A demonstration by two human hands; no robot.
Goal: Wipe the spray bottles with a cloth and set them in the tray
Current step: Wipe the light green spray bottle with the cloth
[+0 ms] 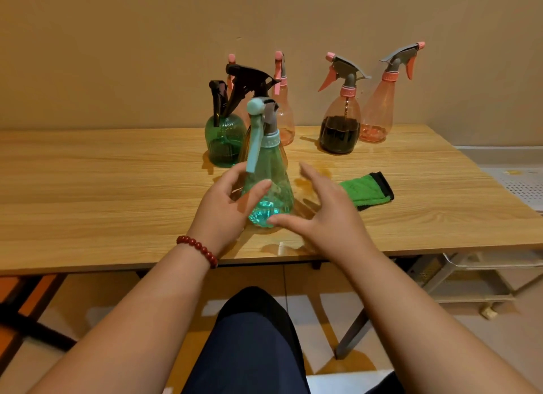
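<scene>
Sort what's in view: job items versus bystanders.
Job: teal spray bottle, green bottle, dark-filled bottle, far-right pink bottle, back pink bottle, green cloth, left hand, right hand.
Lying about: bead bracelet, table, floor rack at right.
</scene>
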